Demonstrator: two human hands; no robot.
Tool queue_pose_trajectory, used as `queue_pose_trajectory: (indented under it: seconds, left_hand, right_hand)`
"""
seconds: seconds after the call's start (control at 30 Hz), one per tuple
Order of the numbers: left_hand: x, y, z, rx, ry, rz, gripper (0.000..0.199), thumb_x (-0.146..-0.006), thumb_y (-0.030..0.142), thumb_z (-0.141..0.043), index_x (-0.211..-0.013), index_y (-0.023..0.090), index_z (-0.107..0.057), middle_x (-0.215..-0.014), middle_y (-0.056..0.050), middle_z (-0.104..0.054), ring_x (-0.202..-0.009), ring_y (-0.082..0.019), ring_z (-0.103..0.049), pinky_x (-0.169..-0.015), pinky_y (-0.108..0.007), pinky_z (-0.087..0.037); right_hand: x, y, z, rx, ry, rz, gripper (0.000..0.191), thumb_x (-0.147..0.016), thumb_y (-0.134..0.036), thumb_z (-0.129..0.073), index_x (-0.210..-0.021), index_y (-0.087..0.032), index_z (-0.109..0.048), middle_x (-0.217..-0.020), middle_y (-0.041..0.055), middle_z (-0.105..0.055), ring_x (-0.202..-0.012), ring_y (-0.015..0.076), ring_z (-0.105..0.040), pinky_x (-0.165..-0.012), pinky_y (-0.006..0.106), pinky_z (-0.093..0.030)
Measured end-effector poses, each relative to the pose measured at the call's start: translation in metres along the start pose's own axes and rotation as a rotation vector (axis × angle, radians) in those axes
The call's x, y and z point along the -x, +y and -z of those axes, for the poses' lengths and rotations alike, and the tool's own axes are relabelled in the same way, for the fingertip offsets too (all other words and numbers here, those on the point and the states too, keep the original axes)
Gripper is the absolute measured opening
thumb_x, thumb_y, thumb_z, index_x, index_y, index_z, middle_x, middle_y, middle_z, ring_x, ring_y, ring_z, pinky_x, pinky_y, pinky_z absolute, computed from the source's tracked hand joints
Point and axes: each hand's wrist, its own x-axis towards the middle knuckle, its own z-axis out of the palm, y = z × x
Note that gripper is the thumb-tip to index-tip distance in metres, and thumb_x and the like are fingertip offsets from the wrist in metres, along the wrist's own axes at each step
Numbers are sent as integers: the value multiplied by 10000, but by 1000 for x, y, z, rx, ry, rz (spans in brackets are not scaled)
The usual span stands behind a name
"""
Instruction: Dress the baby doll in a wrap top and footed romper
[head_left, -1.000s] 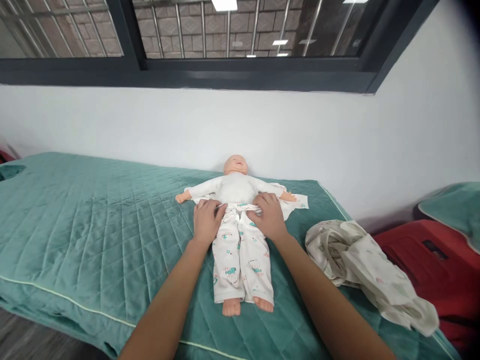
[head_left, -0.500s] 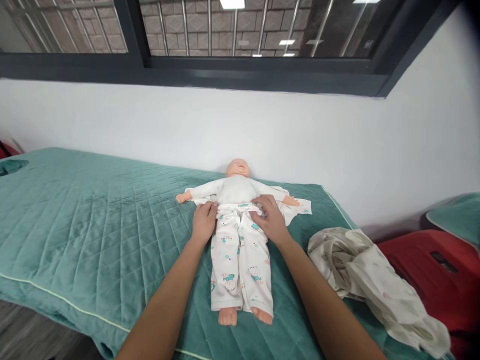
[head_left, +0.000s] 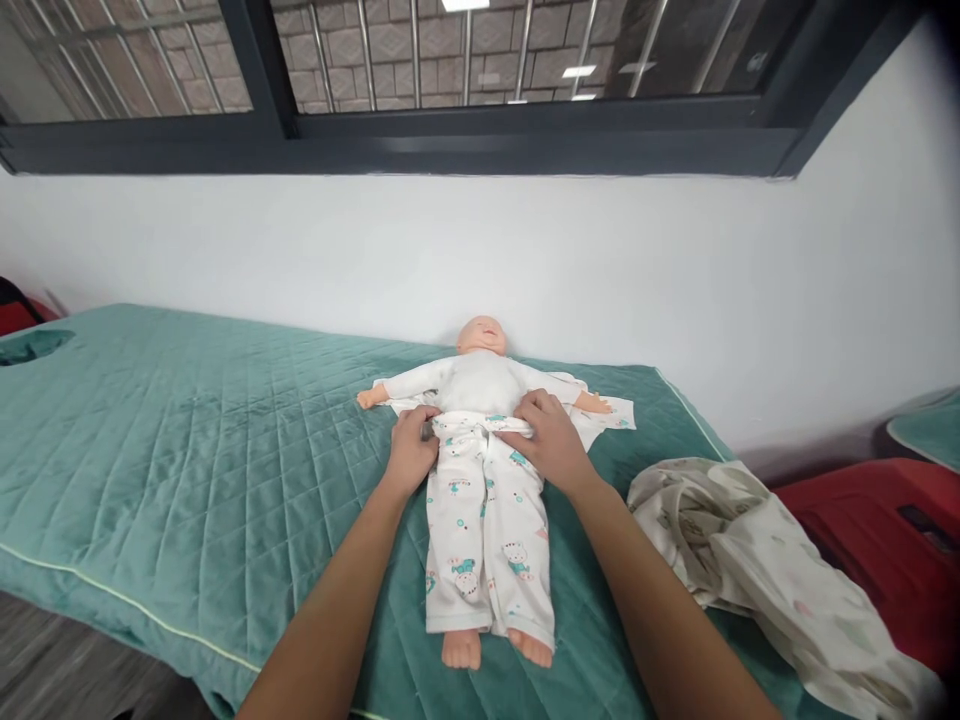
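Observation:
A baby doll (head_left: 481, 335) lies on its back, head toward the wall, arms spread and feet toward me. White pants (head_left: 487, 530) with a cartoon print cover its legs up to the waist. My left hand (head_left: 412, 448) grips the waistband at the left side, thumb and fingers closed on the cloth. At the right side of the waistband, my right hand (head_left: 549, 435) pinches the fabric. The doll's torso is plain white, and a printed white shirt (head_left: 619, 412) is spread open beneath its back and arms.
A green quilted mattress (head_left: 225, 450) lies under the doll, against a white wall (head_left: 337, 250) below a barred window. Crumpled pale cloth (head_left: 780, 570) rests at the right edge. Beyond it stands a red plastic object (head_left: 862, 530).
My right hand has shifted slightly along the waistband, its fingers now closer on the cloth. The view has moved a little; the doll lies in the same pose.

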Motion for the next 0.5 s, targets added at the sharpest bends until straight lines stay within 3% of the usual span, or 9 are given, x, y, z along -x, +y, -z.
queue_pose_trajectory:
  seconds: [0.13, 0.3, 0.5]
  left_hand:
    - [-1, 6, -2, -159, 5, 70, 165, -763, 184, -612, -921, 232, -603, -951, -21, -638, -1006, -216, -550, -1003, -403, -340]
    - [-1, 13, -1, -336, 9, 128, 109, -798, 281, -608, -892, 236, -575, -835, -12, -616, -933, -219, -565, -963, -397, -338]
    - [1, 14, -1, -484, 14, 169, 66, -830, 298, -562, -851, 237, -576, -813, -21, -644, -929, -231, -585, -908, -378, -334]
  right_hand:
    - [9, 0, 0, 24, 88, 44, 274, -872, -433, -648, -744, -217, -540, -957, 59, -554, -897, 225, -467, -833, 378, -416]
    - [16, -1, 2, 55, 153, 116, 330, -917, -427, -583, -674, -218, -506, -734, 36, -544, -836, 215, -474, -766, 338, -406]
    - [22, -6, 7, 177, 68, -48, 393, -899, -533, -573, -676, -210, -589, -676, 30, -591, -781, 204, -526, -714, 319, -359]
